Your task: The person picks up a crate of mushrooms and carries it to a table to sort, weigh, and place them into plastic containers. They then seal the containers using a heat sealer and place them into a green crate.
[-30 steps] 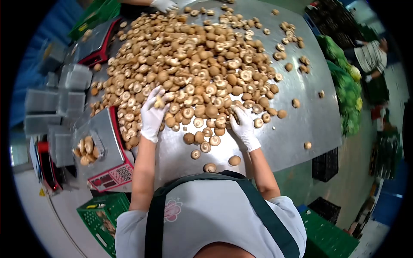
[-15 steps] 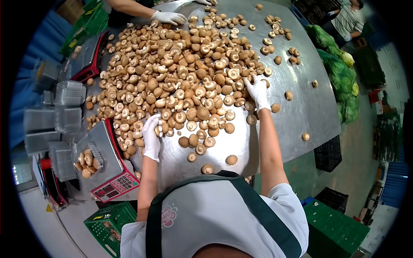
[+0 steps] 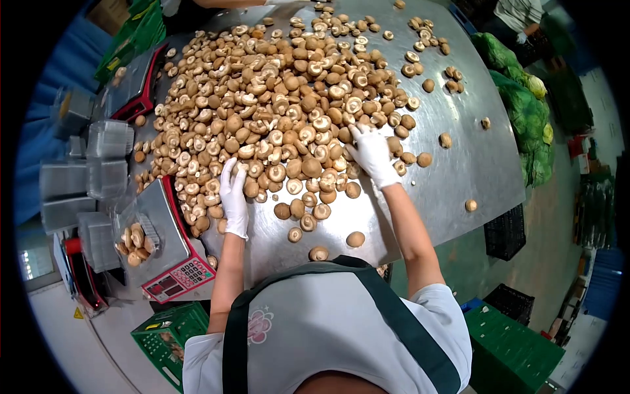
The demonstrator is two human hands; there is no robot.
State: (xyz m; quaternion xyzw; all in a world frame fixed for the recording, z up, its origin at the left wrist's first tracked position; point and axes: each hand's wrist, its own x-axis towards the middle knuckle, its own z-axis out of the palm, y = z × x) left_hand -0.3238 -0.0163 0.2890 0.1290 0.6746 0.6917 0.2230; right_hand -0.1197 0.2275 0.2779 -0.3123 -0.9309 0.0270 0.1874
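Observation:
A wide heap of brown shiitake mushrooms point(image 3: 262, 111) covers much of the metal table. At the heap's near left edge lies my left hand point(image 3: 233, 200), white-gloved, its fingers stretched forward against the mushrooms and nothing visibly held. My right hand point(image 3: 373, 157), gloved too, rests on the heap's near right edge with fingers spread over several mushrooms. Between the hands, some loose mushrooms point(image 3: 307, 222) lie on bare metal. Left of my left hand, a clear plastic tray point(image 3: 148, 231) of mushrooms sits on a red-framed scale point(image 3: 174, 281).
Empty clear trays point(image 3: 108, 141) are stacked at the left, near a second scale point(image 3: 134, 85). Another person's arm point(image 3: 236, 3) shows at the far edge. Green net sacks point(image 3: 522, 108) stand beyond the table's right edge point(image 3: 505, 151). Green crates point(image 3: 164, 328) are below.
My right hand has moved left and slightly nearer, with its fingers on other mushrooms. My left hand has shifted slightly forward, fingers straighter. The other person's gloved hand has drawn back from the heap.

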